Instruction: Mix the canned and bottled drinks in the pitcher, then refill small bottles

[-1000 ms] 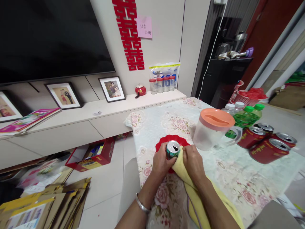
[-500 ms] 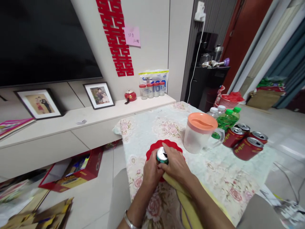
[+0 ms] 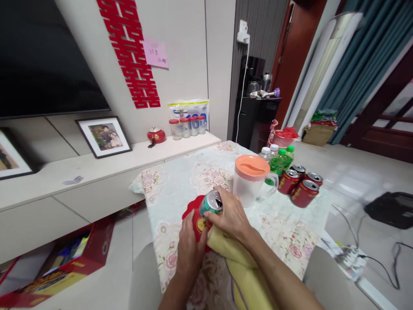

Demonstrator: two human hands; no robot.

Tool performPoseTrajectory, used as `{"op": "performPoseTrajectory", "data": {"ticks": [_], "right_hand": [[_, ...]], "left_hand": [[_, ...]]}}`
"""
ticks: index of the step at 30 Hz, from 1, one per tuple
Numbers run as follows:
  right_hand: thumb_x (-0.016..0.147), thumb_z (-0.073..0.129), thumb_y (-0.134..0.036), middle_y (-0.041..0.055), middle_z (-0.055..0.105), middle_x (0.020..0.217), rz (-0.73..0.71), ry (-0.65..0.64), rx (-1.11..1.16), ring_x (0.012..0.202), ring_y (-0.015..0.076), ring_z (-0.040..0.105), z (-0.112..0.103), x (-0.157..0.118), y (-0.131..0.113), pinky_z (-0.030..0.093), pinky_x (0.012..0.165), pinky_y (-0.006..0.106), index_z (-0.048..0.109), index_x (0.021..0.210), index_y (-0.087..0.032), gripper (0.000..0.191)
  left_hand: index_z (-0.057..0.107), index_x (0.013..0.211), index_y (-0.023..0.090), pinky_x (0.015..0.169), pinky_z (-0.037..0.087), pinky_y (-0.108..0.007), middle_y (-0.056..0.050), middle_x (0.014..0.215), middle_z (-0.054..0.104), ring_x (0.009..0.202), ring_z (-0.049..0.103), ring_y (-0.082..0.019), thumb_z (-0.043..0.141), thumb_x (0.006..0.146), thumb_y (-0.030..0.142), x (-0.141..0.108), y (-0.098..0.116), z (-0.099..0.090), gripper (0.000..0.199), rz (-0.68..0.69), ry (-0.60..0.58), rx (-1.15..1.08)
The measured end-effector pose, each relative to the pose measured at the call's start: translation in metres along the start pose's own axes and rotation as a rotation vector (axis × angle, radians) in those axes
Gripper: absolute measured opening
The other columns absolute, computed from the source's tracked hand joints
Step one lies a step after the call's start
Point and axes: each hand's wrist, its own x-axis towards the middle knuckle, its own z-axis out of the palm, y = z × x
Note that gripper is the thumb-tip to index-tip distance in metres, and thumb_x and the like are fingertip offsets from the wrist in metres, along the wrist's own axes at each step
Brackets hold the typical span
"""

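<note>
A green drink can [image 3: 211,204] with an opened silver top is gripped in my right hand [image 3: 229,214], tilted a little to one side. Beneath it lies a red scalloped mat [image 3: 191,206] with a gold print at its middle. My left hand [image 3: 191,237] rests at the near left edge of the mat, its fingers apart and nothing in it. A crumpled yellow cloth [image 3: 237,260] lies under my right wrist and reaches toward the front edge of the table. Whether my right hand touches the cloth is hidden.
A clear pitcher with an orange lid [image 3: 251,183] stands right of the mat. Beyond it are several red cans [image 3: 304,193] and green-capped bottles [image 3: 281,162]. The flowered tablecloth [image 3: 180,176] covers the table. Lidded jars [image 3: 184,128] stand on the white cabinet [image 3: 135,167].
My left hand has let go of the can and moved down-left onto the mat's edge. My right hand now holds the can alone, tilted. The view has turned right.
</note>
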Motion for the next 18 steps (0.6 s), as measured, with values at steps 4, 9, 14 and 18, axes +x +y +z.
{"op": "performPoseTrajectory", "data": {"ticks": [4, 9, 14, 18], "right_hand": [[0.075, 0.076, -0.033, 0.0117, 0.073, 0.12, -0.026, 0.07, 0.027, 0.109, 0.0304, 0.067, -0.04, -0.023, 0.006, 0.051, 0.091, 0.04, 0.061, 0.117, -0.021, 0.046], [0.076, 0.075, -0.032, 0.0092, 0.075, 0.118, 0.118, 0.046, -0.087, 0.102, 0.0292, 0.071, -0.081, -0.062, 0.045, 0.053, 0.087, 0.039, 0.062, 0.123, -0.022, 0.05], [0.082, 0.069, -0.042, 0.0148, 0.073, 0.125, 0.362, 0.093, -0.279, 0.11, 0.0326, 0.071, -0.109, -0.082, 0.11, 0.052, 0.09, 0.04, 0.055, 0.137, -0.016, 0.063], [0.084, 0.065, -0.041, 0.0174, 0.073, 0.118, 0.461, 0.14, -0.368, 0.102, 0.0337, 0.071, -0.126, -0.082, 0.149, 0.05, 0.08, 0.038, 0.056, 0.135, -0.011, 0.06]], "left_hand": [[0.045, 0.146, 0.023, 0.115, 0.045, -0.059, -0.016, 0.146, 0.06, 0.137, 0.055, -0.035, 0.053, 0.098, 0.041, -0.023, -0.002, -0.003, 0.052, 0.082, 0.057, 0.128], [0.045, 0.15, 0.023, 0.124, 0.033, -0.05, -0.012, 0.141, 0.066, 0.136, 0.057, -0.03, 0.059, 0.097, 0.034, -0.049, 0.007, 0.005, 0.056, 0.633, 0.054, 0.309], [0.067, 0.129, 0.017, 0.131, 0.017, -0.052, -0.008, 0.124, 0.076, 0.13, 0.061, -0.031, 0.055, 0.1, 0.04, -0.07, 0.026, 0.036, 0.039, 0.808, 0.071, 0.286], [0.074, 0.111, 0.019, 0.131, 0.02, -0.053, -0.006, 0.111, 0.078, 0.126, 0.064, -0.029, 0.047, 0.103, 0.025, -0.078, 0.02, 0.051, 0.029, 0.83, 0.102, 0.241]]}}
